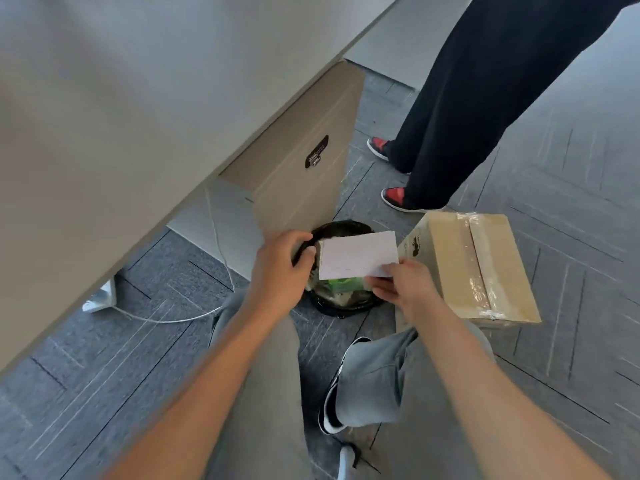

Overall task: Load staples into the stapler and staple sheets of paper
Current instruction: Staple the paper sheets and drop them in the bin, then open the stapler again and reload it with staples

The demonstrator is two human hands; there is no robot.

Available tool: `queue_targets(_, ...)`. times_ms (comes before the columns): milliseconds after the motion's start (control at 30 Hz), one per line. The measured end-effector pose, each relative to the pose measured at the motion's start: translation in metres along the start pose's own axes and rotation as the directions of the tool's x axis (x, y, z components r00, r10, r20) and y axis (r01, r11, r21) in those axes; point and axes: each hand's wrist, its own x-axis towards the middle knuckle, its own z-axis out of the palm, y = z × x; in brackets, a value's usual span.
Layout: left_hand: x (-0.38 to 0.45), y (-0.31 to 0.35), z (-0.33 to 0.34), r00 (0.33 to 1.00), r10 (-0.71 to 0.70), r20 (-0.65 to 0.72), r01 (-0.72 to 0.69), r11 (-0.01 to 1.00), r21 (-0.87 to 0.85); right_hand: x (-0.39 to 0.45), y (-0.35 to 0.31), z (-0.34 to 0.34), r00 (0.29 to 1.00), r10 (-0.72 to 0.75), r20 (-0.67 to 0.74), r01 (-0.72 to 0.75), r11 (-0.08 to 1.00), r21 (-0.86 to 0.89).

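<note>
At the bottom of the frame two bare forearms reach forward over grey-trousered legs. Just past them, at centre, the right hand (401,285) pinches the lower right corner of a white sheet of paper (358,254) between thumb and fingers, holding it over a black-lined waste bin (343,303) on the carpeted floor (571,202). The left hand (284,261) is half curled at the bin's left rim, apart from the sheet; whether it grips the liner I cannot tell. The paper looks light and limp, so a corner pinch lets it droop; holding an edge with both hands would likely steady it. No stapler is in view. Right of the bin sits a taped cardboard box (474,265). Farther off, upper right, another person's dark trousers (485,98) stand.
</note>
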Motion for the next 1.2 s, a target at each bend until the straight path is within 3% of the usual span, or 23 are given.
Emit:
queue_targets(300,0.011,-0.028,0.0,0.997,-0.008,0.075,-0.004,0.988,0.153,0.07,0.025,0.03,0.985,0.171,-0.038,-0.174,0.981,-0.083)
queue_targets(400,0.007,-0.028,-0.002,0.996,-0.017,0.088,0.0,0.982,0.19,0.069,0.028,0.03,0.986,0.164,-0.019,-0.164,0.97,-0.176)
queue_targets(467,-0.001,-0.027,-0.005,0.995,-0.015,0.096,-0.009,0.972,0.236,0.06,0.024,0.032,0.988,0.154,-0.012,-0.154,0.978,-0.144)
queue_targets(567,-0.02,-0.024,-0.011,0.995,-0.004,0.104,-0.027,0.955,0.296,0.031,0.01,0.037,0.995,0.089,0.054,-0.083,0.991,-0.107)
queue_targets(700,-0.044,-0.009,-0.033,0.997,0.035,0.063,-0.054,0.941,0.333,-0.034,-0.015,0.043,0.969,-0.132,0.21,0.163,0.977,-0.135)
queue_targets(800,-0.063,0.009,-0.062,0.996,0.077,0.039,-0.086,0.917,0.391,-0.086,-0.036,0.054,0.91,-0.288,0.298,0.358,0.909,-0.215)
queue_targets(967,-0.116,0.037,-0.118,0.99,0.126,-0.058,-0.09,0.901,0.425,-0.172,-0.061,0.083,0.749,-0.501,0.434,0.639,0.718,-0.275)
queue_targets(1200,-0.212,0.045,-0.212,0.96,0.099,-0.263,0.015,0.917,0.399,-0.284,-0.057,0.157,0.466,-0.58,0.669,0.847,0.511,-0.147)
